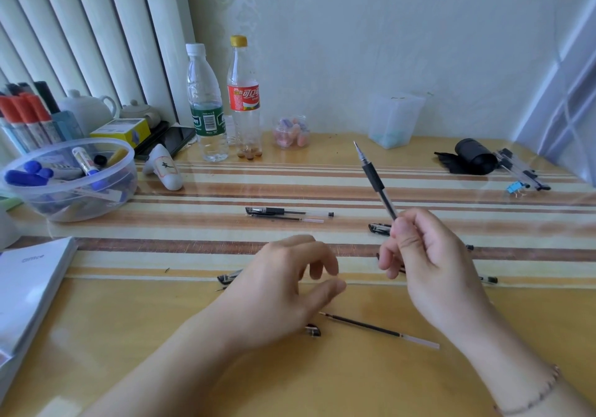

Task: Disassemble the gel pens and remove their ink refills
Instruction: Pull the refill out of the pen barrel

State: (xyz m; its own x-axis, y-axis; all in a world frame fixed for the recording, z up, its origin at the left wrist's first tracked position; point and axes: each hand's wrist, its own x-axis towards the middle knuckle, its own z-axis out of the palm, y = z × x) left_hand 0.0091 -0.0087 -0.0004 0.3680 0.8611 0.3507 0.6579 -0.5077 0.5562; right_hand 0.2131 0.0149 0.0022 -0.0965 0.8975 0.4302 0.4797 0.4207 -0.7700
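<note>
One uncapped gel pen (375,180), tip up, pinched in the right hand (425,265); left hand (283,287) loosely spread, empty

The glossy yellow wooden table (322,384) carried a cream runner with brown stripes (225,190). A clear gel pen with a black grip (374,178) was raised above it. One clear plastic bottle bore a red label (243,98), another a green one (207,119).
</note>
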